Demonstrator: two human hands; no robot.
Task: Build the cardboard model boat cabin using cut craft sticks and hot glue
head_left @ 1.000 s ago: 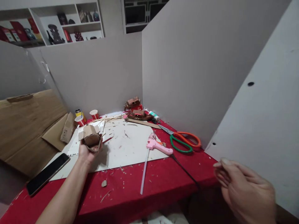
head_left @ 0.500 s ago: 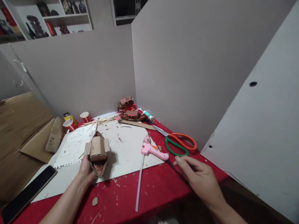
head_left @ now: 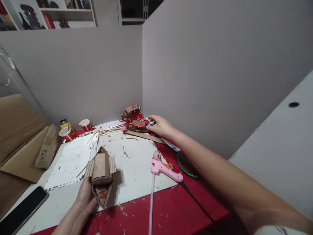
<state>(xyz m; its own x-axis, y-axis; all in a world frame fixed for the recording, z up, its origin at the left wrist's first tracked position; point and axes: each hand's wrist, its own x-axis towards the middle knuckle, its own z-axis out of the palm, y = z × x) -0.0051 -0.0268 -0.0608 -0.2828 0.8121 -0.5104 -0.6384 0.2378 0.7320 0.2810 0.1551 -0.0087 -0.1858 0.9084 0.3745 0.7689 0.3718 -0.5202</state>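
Note:
My left hand [head_left: 85,197] holds a small cardboard boat [head_left: 101,174] from its left side and below; the fingertips are hidden under it. The boat has a rounded cabin roof and a ridged flap on each side. At the back corner, my right hand [head_left: 161,125] has its thumb and fingers around a small white-and-green bottle [head_left: 153,123], mostly covered by the hand. Beside those fingers stands a brown model boat [head_left: 138,125]. Under my right forearm lie scissors [head_left: 187,166], partly hidden. A pink glue gun [head_left: 161,167] with a long glue stick rests nearby.
Thin wooden sticks [head_left: 105,130] and a cardboard strip [head_left: 143,136] lie toward the back, below another model boat [head_left: 132,111]. Paper cups [head_left: 85,124], a drawing sheet [head_left: 70,160], a phone [head_left: 24,209] and cardboard boxes [head_left: 19,130] are on the left. Grey panels [head_left: 195,81] enclose the corner.
My right hand has moved from beside the scissors handles to the bottle at the back corner. My left hand still holds the cardboard boat. The view has shifted slightly.

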